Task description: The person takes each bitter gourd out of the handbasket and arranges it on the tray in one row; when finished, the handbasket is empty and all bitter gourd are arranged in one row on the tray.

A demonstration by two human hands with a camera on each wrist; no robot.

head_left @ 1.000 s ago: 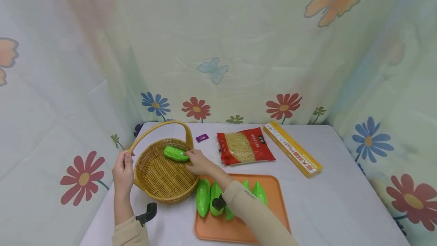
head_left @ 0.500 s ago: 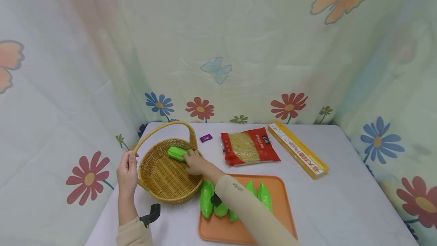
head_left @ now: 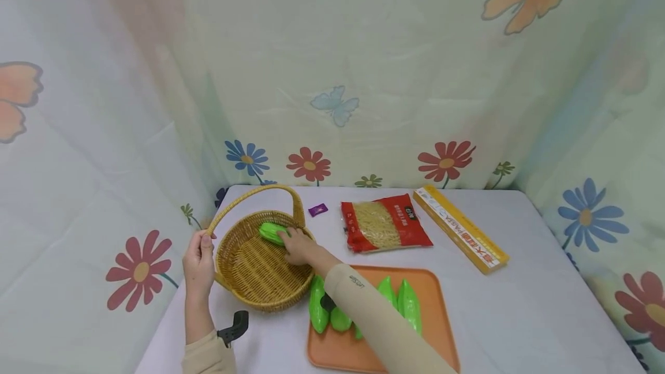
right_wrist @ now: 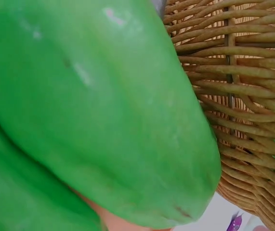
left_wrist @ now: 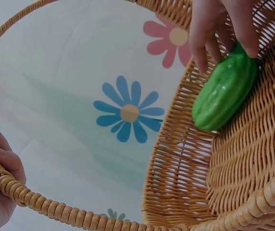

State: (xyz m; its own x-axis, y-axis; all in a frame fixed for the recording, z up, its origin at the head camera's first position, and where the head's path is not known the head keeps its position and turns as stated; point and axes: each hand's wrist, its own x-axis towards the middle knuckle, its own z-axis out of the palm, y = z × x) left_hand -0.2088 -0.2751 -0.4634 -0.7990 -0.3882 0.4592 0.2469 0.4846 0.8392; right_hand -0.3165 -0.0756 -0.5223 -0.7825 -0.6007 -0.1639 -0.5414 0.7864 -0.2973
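Observation:
My left hand (head_left: 199,261) grips the arched handle (head_left: 244,195) of a round wicker basket (head_left: 254,267), on its left side. Inside, against the far right wall, lies a green ridged plastic-looking gourd (head_left: 271,232). My right hand (head_left: 299,247) reaches over the basket's right rim and pinches the gourd's near end; in the left wrist view, the fingers (left_wrist: 243,29) are around its narrow tip. Several similar green vegetables (head_left: 318,310) lie on an orange tray (head_left: 332,356), partly hidden under my right sleeve. One large green vegetable (right_wrist: 103,106) fills much of the right wrist view.
Behind the tray lies a red bag of pasta (head_left: 381,224). A long yellow pasta box (head_left: 462,229) rests slantwise to its right. A small purple packet (head_left: 318,209) sits just beyond the basket. The tray's left edge stands close to the basket.
The whole head view has shifted slightly, so everything appears further right. Both hands keep their places at the handle and the gourd, which stays inside the basket.

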